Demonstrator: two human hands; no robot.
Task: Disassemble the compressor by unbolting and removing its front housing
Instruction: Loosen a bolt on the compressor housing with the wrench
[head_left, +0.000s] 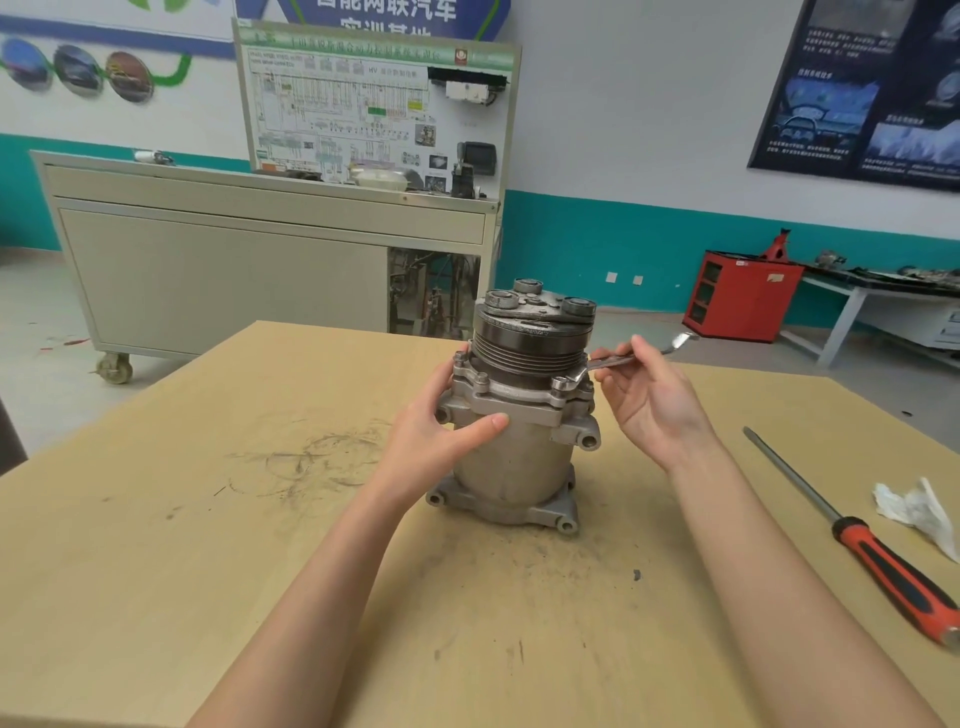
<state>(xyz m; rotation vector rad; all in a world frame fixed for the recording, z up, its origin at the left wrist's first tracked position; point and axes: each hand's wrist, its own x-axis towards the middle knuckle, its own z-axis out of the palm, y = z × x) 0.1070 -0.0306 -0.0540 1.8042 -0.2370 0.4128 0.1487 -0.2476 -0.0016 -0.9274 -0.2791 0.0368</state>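
A grey metal compressor (514, 467) stands upright on the wooden table (208, 545), its black grooved pulley (530, 343) on top. The front housing flange (519, 397) sits under the pulley, with bolt heads showing on its rim. My left hand (441, 421) grips the compressor body from the left, thumb across its front. My right hand (649, 400) pinches a silver open-end wrench (623, 361), whose jaw sits on a bolt (560, 385) at the right front of the flange.
A long screwdriver (862, 535) with a red and black handle lies on the table at the right, beside a crumpled white tissue (919, 506). Behind the table stand a beige wheeled cabinet (234, 270) with a display board and a red tool cabinet (743, 296).
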